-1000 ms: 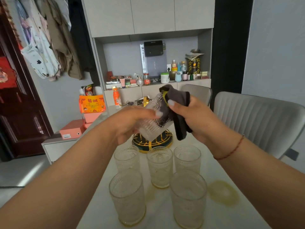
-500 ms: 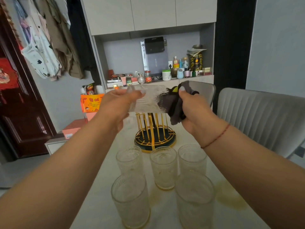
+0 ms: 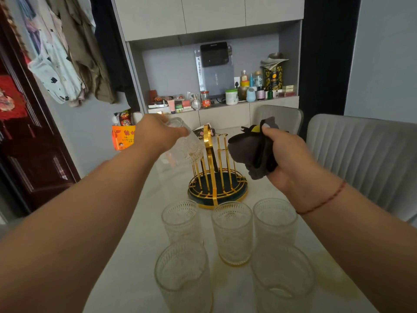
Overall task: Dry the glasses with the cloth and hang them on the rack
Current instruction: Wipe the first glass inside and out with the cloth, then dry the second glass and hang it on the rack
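Observation:
My left hand (image 3: 158, 134) grips a ribbed clear glass (image 3: 188, 146) by its base, mouth tilted down toward the left prongs of the gold rack (image 3: 216, 175). The rack stands on a dark round base in the middle of the white table (image 3: 135, 256). My right hand (image 3: 291, 157) is closed on a bunched grey-brown cloth (image 3: 248, 150), held right of the rack and apart from the glass. Several more ribbed glasses stand upright in front of the rack, among them one at centre (image 3: 232, 231) and one near left (image 3: 184, 276).
Two grey padded chairs (image 3: 365, 154) line the table's right side. A cabinet shelf (image 3: 225, 100) behind holds bottles and jars. Orange and pink boxes (image 3: 123, 137) sit on a low unit at left. A yellowish wet ring (image 3: 334, 269) marks the table at near right.
The cloth has come out of the glass and my hands have parted. My left hand has turned the glass mouth-down and lowered it toward the rack; my right hand moved right with the cloth.

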`<state>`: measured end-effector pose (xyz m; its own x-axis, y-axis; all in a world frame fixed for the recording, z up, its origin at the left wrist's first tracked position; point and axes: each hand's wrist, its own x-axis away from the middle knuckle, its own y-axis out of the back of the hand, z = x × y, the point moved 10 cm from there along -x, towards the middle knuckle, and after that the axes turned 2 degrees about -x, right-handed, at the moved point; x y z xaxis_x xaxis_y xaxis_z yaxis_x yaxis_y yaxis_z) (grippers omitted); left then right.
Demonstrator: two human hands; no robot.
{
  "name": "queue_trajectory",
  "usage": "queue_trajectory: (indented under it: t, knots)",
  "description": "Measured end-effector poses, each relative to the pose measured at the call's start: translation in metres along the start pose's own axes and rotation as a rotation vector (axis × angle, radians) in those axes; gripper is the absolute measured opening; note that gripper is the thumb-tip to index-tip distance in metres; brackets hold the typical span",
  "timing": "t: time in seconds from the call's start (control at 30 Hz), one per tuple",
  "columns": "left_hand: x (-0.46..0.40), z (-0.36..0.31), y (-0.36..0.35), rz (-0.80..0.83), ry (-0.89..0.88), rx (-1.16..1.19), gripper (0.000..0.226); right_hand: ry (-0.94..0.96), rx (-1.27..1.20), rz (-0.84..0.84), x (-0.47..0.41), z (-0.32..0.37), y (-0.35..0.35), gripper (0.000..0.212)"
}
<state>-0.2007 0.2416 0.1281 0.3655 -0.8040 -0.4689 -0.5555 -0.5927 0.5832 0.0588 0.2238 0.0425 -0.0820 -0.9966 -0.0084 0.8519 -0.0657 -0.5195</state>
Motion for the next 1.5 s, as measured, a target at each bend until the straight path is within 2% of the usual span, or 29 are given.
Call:
queue_trajectory:
  t: [0.27, 0.4, 0.57, 1.0, 1.23, 1.33, 1.43, 1.5]
  knots:
    - [-0.006, 0.002, -0.054, 0.146, -0.045, -0.222, 0.061, -0.03, -0.021, 0.017, -0.004, -0.01, 0.005, 0.008]
    - [-0.002, 0.007, -0.07, 0.178, -0.047, -0.255, 0.076, -0.04, -0.043, 0.042, -0.004, -0.013, 0.005, 0.013]
    - [0.0, 0.021, -0.079, 0.14, 0.014, -0.183, 0.109, -0.045, -0.073, 0.055, -0.004, -0.015, 0.006, 0.017]
    - [0.005, 0.035, -0.089, 0.124, 0.044, -0.326, 0.108, -0.068, -0.064, 0.038, -0.001, -0.02, 0.009, 0.016]
    - [0.011, 0.046, -0.083, 0.188, 0.068, -0.256, 0.13, -0.074, -0.066, 0.054, 0.007, -0.022, 0.007, 0.017]
    - [0.027, 0.052, -0.073, 0.289, 0.095, -0.152, 0.139, -0.07, -0.073, 0.057, 0.012, -0.02, 0.005, 0.019]
    - [0.054, 0.063, -0.066, 0.431, 0.128, -0.004, 0.121, -0.08, -0.06, 0.045, 0.018, -0.021, 0.003, 0.028]
    - [0.077, 0.071, -0.067, 0.575, 0.14, 0.023, 0.119, -0.083, -0.063, 0.045, 0.023, -0.022, 0.001, 0.029]
